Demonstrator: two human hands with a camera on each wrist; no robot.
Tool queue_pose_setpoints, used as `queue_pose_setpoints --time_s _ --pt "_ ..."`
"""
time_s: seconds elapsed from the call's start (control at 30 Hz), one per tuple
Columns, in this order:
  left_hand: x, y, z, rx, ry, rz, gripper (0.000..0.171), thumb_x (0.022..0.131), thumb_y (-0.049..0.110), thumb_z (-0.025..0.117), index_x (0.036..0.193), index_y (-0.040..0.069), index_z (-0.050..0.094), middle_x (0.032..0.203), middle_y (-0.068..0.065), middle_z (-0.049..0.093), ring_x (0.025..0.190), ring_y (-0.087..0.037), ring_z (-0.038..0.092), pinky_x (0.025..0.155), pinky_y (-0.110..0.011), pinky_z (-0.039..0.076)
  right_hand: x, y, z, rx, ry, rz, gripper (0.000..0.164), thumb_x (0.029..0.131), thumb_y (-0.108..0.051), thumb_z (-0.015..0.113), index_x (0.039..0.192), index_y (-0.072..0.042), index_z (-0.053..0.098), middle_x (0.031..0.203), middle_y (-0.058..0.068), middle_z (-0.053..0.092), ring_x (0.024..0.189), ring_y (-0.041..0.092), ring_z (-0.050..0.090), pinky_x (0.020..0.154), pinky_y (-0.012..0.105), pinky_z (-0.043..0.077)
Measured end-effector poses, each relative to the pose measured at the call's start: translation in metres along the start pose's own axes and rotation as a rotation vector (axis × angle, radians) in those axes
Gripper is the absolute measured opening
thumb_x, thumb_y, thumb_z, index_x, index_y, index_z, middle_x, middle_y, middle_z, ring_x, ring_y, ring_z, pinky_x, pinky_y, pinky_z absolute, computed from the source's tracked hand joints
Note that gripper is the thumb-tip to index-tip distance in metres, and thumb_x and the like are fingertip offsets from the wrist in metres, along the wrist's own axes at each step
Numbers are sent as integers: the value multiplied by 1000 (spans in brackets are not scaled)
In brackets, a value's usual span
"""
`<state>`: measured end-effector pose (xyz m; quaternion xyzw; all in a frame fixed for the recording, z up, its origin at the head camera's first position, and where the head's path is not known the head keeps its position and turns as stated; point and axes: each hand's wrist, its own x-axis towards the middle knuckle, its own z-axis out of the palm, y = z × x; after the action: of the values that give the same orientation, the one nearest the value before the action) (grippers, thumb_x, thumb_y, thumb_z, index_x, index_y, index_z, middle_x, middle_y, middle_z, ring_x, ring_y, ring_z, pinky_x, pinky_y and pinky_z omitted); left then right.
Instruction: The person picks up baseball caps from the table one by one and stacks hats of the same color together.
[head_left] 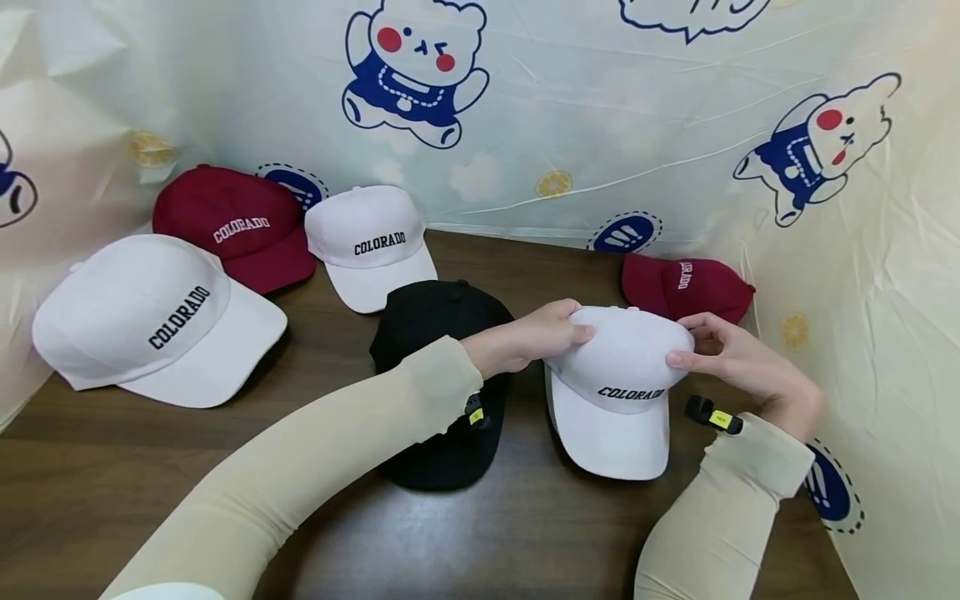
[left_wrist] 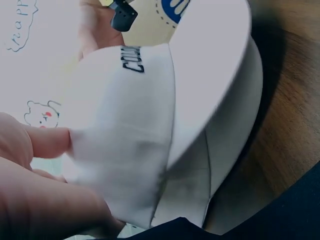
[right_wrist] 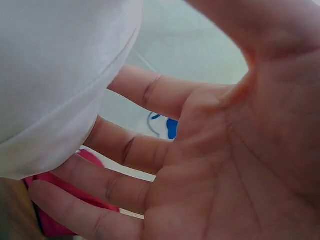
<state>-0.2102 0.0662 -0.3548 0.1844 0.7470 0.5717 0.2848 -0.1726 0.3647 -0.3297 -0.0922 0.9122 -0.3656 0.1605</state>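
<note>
A white baseball cap with black COLORADO lettering (head_left: pixel 619 358) is between my two hands at the right of the table. My left hand (head_left: pixel 536 337) pinches its crown on the left, thumb on top. On the other side my right hand (head_left: pixel 742 367) holds the crown, thumb in front and fingers behind. Under its brim a second white cap (left_wrist: pixel 235 125) shows in the left wrist view, mostly hidden by the upper one. A black cap (head_left: pixel 450 312) lies below my left forearm, partly covered by the sleeve.
At the left stand a large white cap (head_left: pixel 112 308), a dark red cap (head_left: pixel 225 200) and another white cap (head_left: pixel 367 221). A dark red cap (head_left: pixel 705 283) lies behind my right hand. A printed cloth (head_left: pixel 525 100) encloses the wooden table (head_left: pixel 375 542).
</note>
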Motion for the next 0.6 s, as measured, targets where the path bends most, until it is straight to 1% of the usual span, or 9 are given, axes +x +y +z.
queue_pose_setpoints --time_s 0.13,0.23,0.33,0.47,0.6 --pt "4 -1 4 58 61 -38 31 101 23 48 127 8 43 119 -6 49 106 -20 48 92 -39 43 8 5 3 21 -7 11 55 89 -31 69 131 -9 40 119 15 52 106 33 50 81 37 51" --pt "6 -1 6 89 108 -65 33 101 21 48 130 7 41 122 -8 48 110 -22 44 91 -38 43 12 7 5 20 0 17 57 87 -33 70 130 -9 40 120 16 51 107 34 48 83 42 51" --pt "8 0 8 132 157 -81 33 101 20 48 130 6 41 125 -10 46 112 -23 39 89 -37 44 15 8 6 17 6 28 60 86 -34 71 130 -9 38 120 17 50 107 34 48 83 43 51" --pt "10 0 10 188 214 -100 36 100 18 48 134 9 38 130 -8 41 112 -23 34 88 -37 42 20 11 8 11 21 37 62 86 -37 71 131 -9 38 120 16 50 107 33 48 82 40 51" --pt "12 -1 11 194 240 -108 44 98 16 50 137 14 31 134 -9 33 112 -24 30 90 -38 39 25 13 10 7 43 47 64 86 -39 71 132 -9 38 120 16 50 107 33 48 83 41 50"
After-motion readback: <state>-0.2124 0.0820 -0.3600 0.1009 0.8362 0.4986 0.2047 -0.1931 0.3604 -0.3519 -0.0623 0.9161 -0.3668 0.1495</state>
